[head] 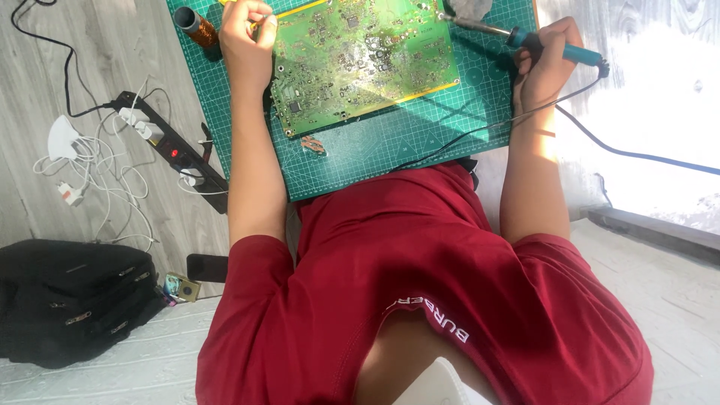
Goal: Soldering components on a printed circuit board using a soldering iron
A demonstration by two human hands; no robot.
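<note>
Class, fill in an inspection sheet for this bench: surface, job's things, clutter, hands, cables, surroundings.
Surface: green cutting mat on grey wood-look floor.
Job's things: green circuit board; soldering iron.
Clutter: copper wire spool; small copper scrap.
Hands: left hand at the board's corner, pinching a thin tool; right hand gripping the iron.
Cables: iron's black lead; power strip with tangled white leads.
Surroundings: black bag; bright sunlit patch at right.

dark red short-sleeved shirt; white lettering; bare forearms and hands [244, 37]
</note>
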